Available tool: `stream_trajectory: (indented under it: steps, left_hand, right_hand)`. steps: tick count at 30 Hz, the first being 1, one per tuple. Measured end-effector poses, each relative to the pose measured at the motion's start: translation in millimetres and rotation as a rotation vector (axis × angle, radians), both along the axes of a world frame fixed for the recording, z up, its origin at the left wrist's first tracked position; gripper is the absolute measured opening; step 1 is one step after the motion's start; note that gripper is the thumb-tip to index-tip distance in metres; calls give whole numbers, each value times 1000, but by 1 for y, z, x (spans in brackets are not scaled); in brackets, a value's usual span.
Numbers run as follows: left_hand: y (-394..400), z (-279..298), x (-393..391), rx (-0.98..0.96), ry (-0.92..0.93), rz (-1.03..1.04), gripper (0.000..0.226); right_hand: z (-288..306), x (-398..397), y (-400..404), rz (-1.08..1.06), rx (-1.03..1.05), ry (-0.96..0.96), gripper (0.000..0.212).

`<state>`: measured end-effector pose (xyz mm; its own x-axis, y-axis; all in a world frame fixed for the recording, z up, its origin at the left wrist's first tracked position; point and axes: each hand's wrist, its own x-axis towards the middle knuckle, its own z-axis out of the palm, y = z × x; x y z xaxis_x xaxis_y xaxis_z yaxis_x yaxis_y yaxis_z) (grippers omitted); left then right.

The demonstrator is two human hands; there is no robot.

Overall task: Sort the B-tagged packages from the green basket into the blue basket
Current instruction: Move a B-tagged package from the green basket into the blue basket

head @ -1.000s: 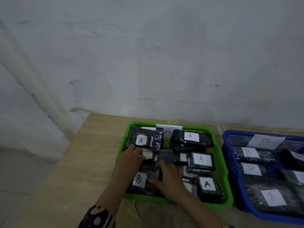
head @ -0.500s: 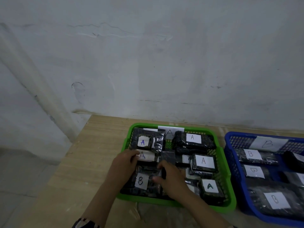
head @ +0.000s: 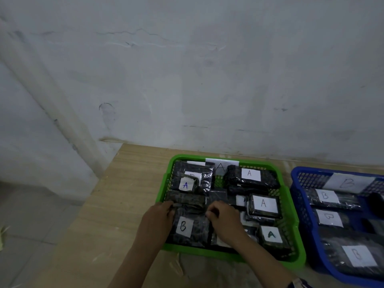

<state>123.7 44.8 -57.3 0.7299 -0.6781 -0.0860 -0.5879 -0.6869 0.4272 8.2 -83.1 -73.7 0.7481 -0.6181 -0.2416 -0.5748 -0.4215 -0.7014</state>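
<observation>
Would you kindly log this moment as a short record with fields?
Green basket: on the table, mostly A-tagged packages
B package: near-left corner of the green basket, tag facing up
Left hand: grips the B package's left edge
Right hand: grips its right edge
Blue basket: right of the green one, holds B-tagged packages

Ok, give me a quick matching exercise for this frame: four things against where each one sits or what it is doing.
Things:
1. B package
2. green-A package
3. blue basket
4. hands

Places:
a. right of the green basket
b. near right corner of the green basket
c. near left of the green basket
d. either side of the B package

Pairs: 1-c, 2-b, 3-a, 4-d
</observation>
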Motion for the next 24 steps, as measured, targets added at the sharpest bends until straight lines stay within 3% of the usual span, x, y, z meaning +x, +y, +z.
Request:
stream_trajectory:
  steps: [5,11,16,24]
  left_hand:
    - [5,-4,-2,-50,19,5,32]
    - [9,3,0,-163,70,131,37]
    - [3,19,-7,-270,343,165,38]
    - [-2,32,-21,-440,351,194,29]
  right_hand:
    - [-1,2,0,-19,38,-85,34]
    - [12,3,-11,-82,140,-174,14]
    - [28,-4,-18,-122,273,-255,18]
    - [38,-25,-10,-170,501,-355,12]
